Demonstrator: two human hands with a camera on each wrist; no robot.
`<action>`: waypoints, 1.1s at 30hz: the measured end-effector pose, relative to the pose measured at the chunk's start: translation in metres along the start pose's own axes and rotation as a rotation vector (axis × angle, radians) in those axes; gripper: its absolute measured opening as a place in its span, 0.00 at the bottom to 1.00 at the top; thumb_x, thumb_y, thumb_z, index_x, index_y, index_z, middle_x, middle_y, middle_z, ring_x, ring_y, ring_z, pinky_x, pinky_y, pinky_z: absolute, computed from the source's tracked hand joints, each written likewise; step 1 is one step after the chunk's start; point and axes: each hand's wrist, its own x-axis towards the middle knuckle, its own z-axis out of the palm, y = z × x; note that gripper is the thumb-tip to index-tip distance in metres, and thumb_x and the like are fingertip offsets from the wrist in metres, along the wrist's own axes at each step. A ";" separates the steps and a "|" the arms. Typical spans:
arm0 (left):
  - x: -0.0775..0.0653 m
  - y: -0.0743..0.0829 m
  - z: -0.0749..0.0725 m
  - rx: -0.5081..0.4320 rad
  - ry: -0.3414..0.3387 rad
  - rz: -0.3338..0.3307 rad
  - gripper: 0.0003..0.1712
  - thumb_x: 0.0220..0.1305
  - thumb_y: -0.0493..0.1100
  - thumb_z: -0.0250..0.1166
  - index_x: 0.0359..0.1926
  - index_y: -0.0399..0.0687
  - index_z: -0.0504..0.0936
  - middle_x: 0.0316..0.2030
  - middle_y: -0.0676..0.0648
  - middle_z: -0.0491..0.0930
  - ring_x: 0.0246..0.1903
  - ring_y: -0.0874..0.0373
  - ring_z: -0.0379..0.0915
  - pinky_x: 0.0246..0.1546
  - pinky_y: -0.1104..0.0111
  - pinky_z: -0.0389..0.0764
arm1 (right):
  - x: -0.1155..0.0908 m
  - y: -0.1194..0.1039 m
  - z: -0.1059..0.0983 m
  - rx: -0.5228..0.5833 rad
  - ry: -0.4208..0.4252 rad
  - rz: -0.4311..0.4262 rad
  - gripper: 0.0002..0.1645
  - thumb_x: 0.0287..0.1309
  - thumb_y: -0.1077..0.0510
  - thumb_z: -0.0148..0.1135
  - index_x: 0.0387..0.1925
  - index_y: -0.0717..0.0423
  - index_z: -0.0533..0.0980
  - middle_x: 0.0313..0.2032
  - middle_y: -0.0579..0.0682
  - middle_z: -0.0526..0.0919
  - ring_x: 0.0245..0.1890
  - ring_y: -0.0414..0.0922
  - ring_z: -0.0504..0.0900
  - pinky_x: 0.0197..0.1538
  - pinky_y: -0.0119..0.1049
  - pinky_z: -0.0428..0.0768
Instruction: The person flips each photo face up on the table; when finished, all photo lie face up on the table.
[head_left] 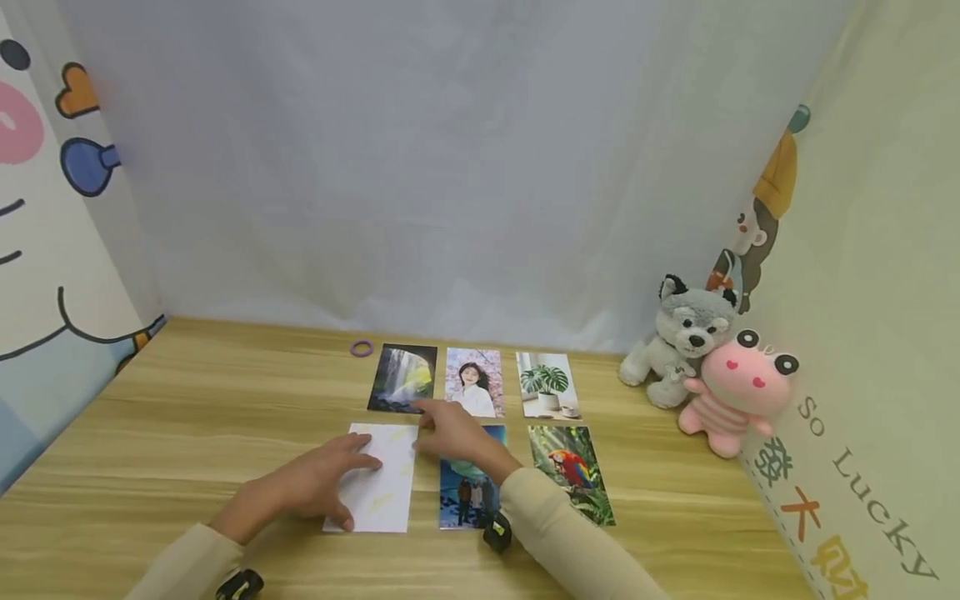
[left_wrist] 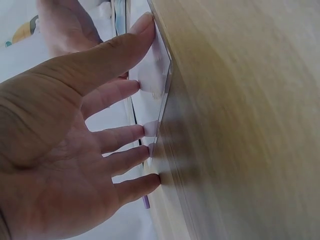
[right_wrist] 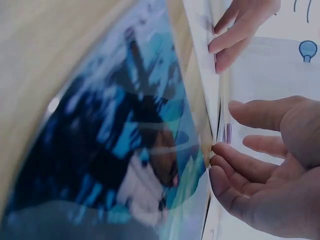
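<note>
A white card [head_left: 392, 492] with faint yellow marks lies at the near left of two rows of photos. My left hand [head_left: 311, 479] rests over its left side with fingers and thumb spread; the left wrist view shows the fingertips [left_wrist: 137, 131] right at its glossy surface. At the card's right edge is my right hand [head_left: 457, 435], whose lower fingertips [right_wrist: 216, 172] meet the edge in the right wrist view. Its index finger reaches toward the bottom of a waterfall photo [head_left: 401, 379]. Beneath the right wrist lies a blue photo of standing people [head_left: 463, 507], partly covered.
Behind are a portrait photo [head_left: 474, 387] and a potted-plant photo [head_left: 547, 385]. A parrot photo [head_left: 573, 475] lies near the right forearm. A purple ring [head_left: 362, 342] sits at the back. A grey plush dog [head_left: 675, 342] and pink plush frog [head_left: 731, 392] stand against the right wall.
</note>
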 end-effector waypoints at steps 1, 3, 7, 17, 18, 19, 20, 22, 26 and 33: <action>0.000 0.001 0.000 0.000 -0.002 -0.008 0.46 0.35 0.46 0.83 0.60 0.40 0.79 0.70 0.26 0.61 0.70 0.25 0.53 0.67 0.36 0.60 | 0.001 0.000 0.000 0.022 0.008 0.009 0.36 0.58 0.57 0.70 0.68 0.55 0.70 0.50 0.55 0.86 0.52 0.50 0.84 0.54 0.41 0.82; 0.001 0.002 -0.001 0.002 -0.006 -0.018 0.46 0.35 0.46 0.84 0.60 0.40 0.79 0.70 0.26 0.61 0.70 0.25 0.53 0.67 0.36 0.60 | 0.002 -0.001 0.001 0.092 0.035 0.029 0.34 0.59 0.58 0.70 0.66 0.56 0.72 0.48 0.56 0.86 0.48 0.51 0.85 0.50 0.41 0.83; 0.001 0.003 -0.002 0.004 -0.007 -0.014 0.47 0.35 0.46 0.84 0.61 0.40 0.78 0.70 0.26 0.61 0.70 0.26 0.54 0.67 0.37 0.60 | 0.005 -0.004 0.002 0.258 0.117 0.079 0.29 0.60 0.59 0.69 0.62 0.60 0.75 0.42 0.55 0.86 0.40 0.50 0.85 0.41 0.40 0.82; 0.001 0.001 -0.002 0.022 0.011 0.010 0.50 0.33 0.46 0.85 0.63 0.40 0.76 0.68 0.26 0.63 0.68 0.24 0.58 0.66 0.37 0.63 | 0.008 -0.013 0.014 0.545 0.018 0.191 0.30 0.60 0.67 0.66 0.64 0.62 0.73 0.21 0.52 0.79 0.17 0.42 0.78 0.25 0.34 0.80; 0.001 0.001 -0.002 0.021 0.010 0.009 0.51 0.34 0.46 0.85 0.63 0.40 0.76 0.69 0.26 0.63 0.68 0.24 0.58 0.65 0.37 0.63 | 0.008 -0.013 0.016 0.551 0.012 0.193 0.30 0.59 0.68 0.66 0.64 0.63 0.73 0.18 0.51 0.77 0.16 0.41 0.77 0.23 0.32 0.79; 0.002 0.000 -0.002 0.017 0.006 0.007 0.51 0.34 0.46 0.85 0.63 0.40 0.76 0.69 0.26 0.63 0.68 0.24 0.57 0.65 0.37 0.63 | 0.008 -0.013 0.018 0.560 0.015 0.192 0.29 0.59 0.70 0.65 0.63 0.63 0.73 0.17 0.51 0.76 0.15 0.41 0.76 0.22 0.32 0.79; 0.002 0.000 -0.002 0.017 0.004 0.007 0.51 0.34 0.46 0.84 0.64 0.40 0.76 0.69 0.26 0.63 0.68 0.25 0.57 0.65 0.37 0.63 | 0.008 -0.012 0.019 0.561 0.025 0.189 0.29 0.59 0.71 0.65 0.63 0.63 0.74 0.16 0.50 0.75 0.14 0.41 0.75 0.21 0.31 0.78; 0.002 0.000 -0.002 0.013 0.001 0.004 0.51 0.35 0.46 0.84 0.64 0.40 0.75 0.69 0.26 0.62 0.68 0.25 0.57 0.65 0.37 0.64 | 0.008 -0.011 0.021 0.570 0.043 0.177 0.29 0.58 0.71 0.65 0.62 0.64 0.74 0.15 0.49 0.73 0.14 0.41 0.75 0.22 0.31 0.77; 0.001 0.000 -0.003 0.005 -0.005 0.013 0.52 0.36 0.47 0.84 0.65 0.40 0.74 0.69 0.26 0.62 0.68 0.25 0.58 0.65 0.37 0.64 | 0.009 -0.007 0.023 0.619 0.047 0.175 0.30 0.59 0.71 0.65 0.63 0.63 0.72 0.15 0.48 0.74 0.15 0.40 0.76 0.24 0.31 0.78; 0.001 0.001 -0.008 -0.113 0.009 0.049 0.50 0.48 0.57 0.79 0.69 0.43 0.71 0.71 0.25 0.58 0.68 0.23 0.56 0.63 0.35 0.65 | 0.011 0.002 0.015 0.924 0.024 0.197 0.28 0.60 0.72 0.61 0.63 0.65 0.72 0.22 0.47 0.79 0.21 0.39 0.77 0.27 0.29 0.78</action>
